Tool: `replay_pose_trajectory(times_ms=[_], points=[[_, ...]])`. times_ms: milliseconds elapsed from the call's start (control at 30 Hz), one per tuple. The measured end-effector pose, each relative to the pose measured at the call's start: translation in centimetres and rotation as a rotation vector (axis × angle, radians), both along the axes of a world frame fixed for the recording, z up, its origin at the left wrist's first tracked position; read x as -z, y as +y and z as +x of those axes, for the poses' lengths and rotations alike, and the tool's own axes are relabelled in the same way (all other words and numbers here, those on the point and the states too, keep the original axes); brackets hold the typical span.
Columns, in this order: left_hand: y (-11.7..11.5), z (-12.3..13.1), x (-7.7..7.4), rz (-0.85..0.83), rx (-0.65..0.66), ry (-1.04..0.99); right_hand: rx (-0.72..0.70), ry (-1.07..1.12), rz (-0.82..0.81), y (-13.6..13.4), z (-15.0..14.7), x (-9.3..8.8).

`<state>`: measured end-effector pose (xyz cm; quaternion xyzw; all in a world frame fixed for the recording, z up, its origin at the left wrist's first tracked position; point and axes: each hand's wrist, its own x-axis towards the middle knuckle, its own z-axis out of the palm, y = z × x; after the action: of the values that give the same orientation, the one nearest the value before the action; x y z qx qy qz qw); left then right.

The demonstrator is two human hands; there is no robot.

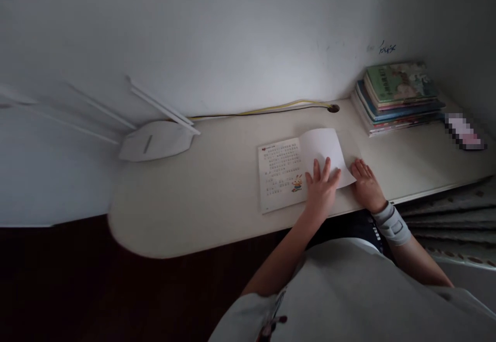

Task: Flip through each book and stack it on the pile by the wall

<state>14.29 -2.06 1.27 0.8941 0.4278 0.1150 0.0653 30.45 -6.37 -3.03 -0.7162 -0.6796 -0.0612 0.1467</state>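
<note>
An open book (279, 176) lies on the white desk (186, 192) in front of me. Its left page carries lines of print and a small rabbit picture; the right page is blank white and curls up at its outer edge. Spread flat on that blank page is my left hand (321, 187), its fingers apart. Just right of the book, my right hand (366, 184) rests on the desk with fingers stretched out, near the page's lower right corner. A grey wrist band (393, 224) wraps my right wrist. Neither hand grips anything.
A stack of books (399, 96) stands at the back right, with a blurred phone-like object (464, 131) beside it. A white router-like device (157, 140) with antennas sits at the back left. Yellow and black cables (263, 110) run along the wall to a desk hole (333, 108).
</note>
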Motion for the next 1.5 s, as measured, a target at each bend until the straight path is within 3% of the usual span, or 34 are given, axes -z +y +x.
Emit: replay_pose_trajectory(times_ms=[167, 800, 1233, 1500], points=[[0.1, -0.2, 0.2, 0.027, -0.062, 0.05, 0.011, 0.045, 0.039, 0.3, 0.0, 0.0], [-0.1, 0.3, 0.3, 0.004, -0.025, 0.085, -0.012, 0.164, 0.07, 0.3, 0.6, -0.3], [-0.1, -0.2, 0.5, 0.0, 0.016, 0.067, -0.022, -0.094, -0.046, 0.9, 0.0, -2.8], [0.0, -1.2, 0.4, 0.0, 0.014, 0.069, 0.005, 0.031, -0.027, 1.0, 0.8, -1.8]])
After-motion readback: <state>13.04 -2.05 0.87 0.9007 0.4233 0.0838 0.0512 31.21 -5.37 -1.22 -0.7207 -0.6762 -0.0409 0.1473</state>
